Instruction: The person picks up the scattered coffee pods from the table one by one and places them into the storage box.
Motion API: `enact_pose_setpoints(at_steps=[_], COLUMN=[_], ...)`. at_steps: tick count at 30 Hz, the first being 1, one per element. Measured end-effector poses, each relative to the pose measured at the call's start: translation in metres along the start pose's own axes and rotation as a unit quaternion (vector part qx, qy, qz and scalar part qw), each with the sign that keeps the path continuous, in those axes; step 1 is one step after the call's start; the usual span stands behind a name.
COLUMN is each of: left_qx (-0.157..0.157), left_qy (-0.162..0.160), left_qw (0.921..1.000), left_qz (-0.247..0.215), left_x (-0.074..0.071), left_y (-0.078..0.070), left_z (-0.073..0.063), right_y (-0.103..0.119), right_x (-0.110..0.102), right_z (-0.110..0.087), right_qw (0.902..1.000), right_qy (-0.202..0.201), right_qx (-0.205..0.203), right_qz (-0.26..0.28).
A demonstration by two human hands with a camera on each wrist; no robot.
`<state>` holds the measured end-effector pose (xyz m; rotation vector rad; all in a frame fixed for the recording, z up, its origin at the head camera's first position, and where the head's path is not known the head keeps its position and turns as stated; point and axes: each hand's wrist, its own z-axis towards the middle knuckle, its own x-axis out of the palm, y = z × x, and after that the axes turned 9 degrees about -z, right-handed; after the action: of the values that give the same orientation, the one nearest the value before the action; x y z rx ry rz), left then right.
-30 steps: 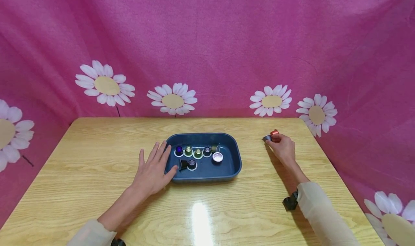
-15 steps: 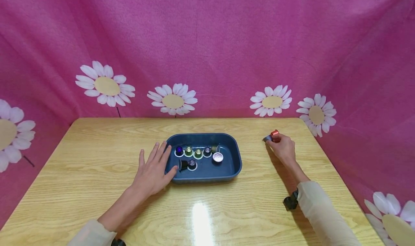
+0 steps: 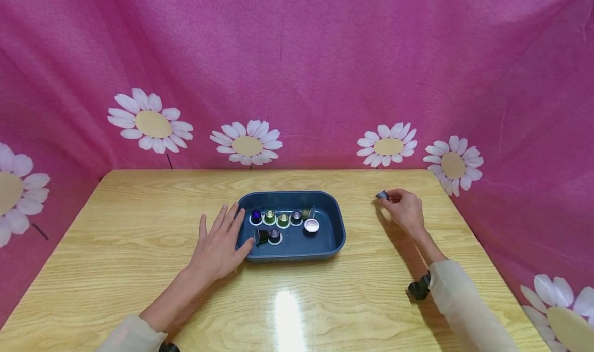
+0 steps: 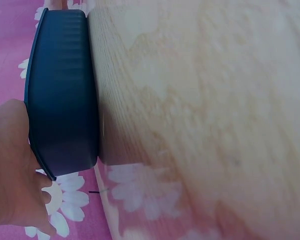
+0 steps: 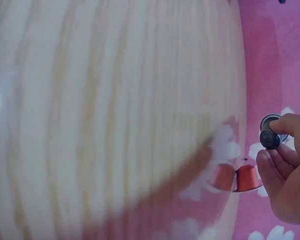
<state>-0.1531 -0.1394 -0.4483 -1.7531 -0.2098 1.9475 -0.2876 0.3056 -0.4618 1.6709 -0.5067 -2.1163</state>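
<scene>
My right hand [image 3: 405, 208] pinches a small dark grey capsule [image 3: 381, 195] at the table's far right. In the right wrist view the grey capsule [image 5: 269, 137] sits between thumb and fingertip, and an orange capsule [image 5: 247, 177] lies on the wood just beside the fingers. The head view hides the orange one behind the hand. My left hand [image 3: 218, 244] lies flat on the table, fingers straight against the left wall of a dark blue tray [image 3: 341, 231]. In the left wrist view the hand [image 4: 10, 170] touches the tray [image 4: 60, 100]. Several capsules [image 3: 283, 219] stand in the tray.
The wooden table [image 3: 139, 213] is boxed in by a pink cloth with daisies [image 3: 297, 58] at the back and both sides. The table's right edge [image 3: 457, 207] runs close to my right hand.
The orange capsule that showed above my right hand is now out of sight in the head view. The hand has shifted slightly, still holding the grey capsule. The left hand has not moved.
</scene>
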Motion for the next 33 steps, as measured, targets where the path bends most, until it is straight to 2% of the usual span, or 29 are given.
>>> enact_pose_setpoints(at_steps=[12,19,24,33], left_qx=[0.003,0.010,0.006,0.001], left_qy=[-0.002,-0.011,-0.005,0.002], left_qw=[1.0000,0.9999,1.0000,1.0000], left_qz=[0.003,-0.002,-0.002,0.003], left_x=[0.001,0.001,0.000,0.000], left_y=[0.001,0.001,0.001,0.000], left_z=[0.000,-0.001,0.000,0.000], right_y=[0.029,0.047,0.059,0.083], right_x=[-0.008,-0.014,-0.015,-0.016], right_z=[-0.006,-0.012,-0.017,-0.028], right_qw=[0.9985,0.9974,0.9962,0.9890], right_qy=[-0.012,-0.005,-0.010,-0.017], right_qx=[-0.052,-0.068,-0.082,-0.125], right_qz=[0.010,0.021,0.028,0.077])
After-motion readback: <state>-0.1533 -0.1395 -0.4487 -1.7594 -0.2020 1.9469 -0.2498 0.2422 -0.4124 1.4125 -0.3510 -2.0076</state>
